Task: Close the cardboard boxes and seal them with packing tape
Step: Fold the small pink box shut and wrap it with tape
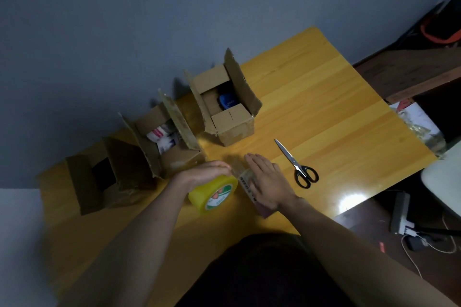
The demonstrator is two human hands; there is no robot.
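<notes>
My left hand [202, 173] grips a yellow roll of packing tape [212, 194] from above, near the table's front. A strip of clear tape runs from the roll onto a small closed cardboard box [245, 185]. My right hand [268, 180] lies flat on that box with straight fingers. Three open cardboard boxes stand behind: a dark one [99, 182] at the left, a middle one [172, 157] with white packets inside, and a right one [232, 124] holding a blue item.
Black-handled scissors [296, 164] lie on the yellow wooden table [336, 117] to the right of my hands. A grey wall runs behind the boxes. A power strip [401, 212] and cables lie on the floor at the right.
</notes>
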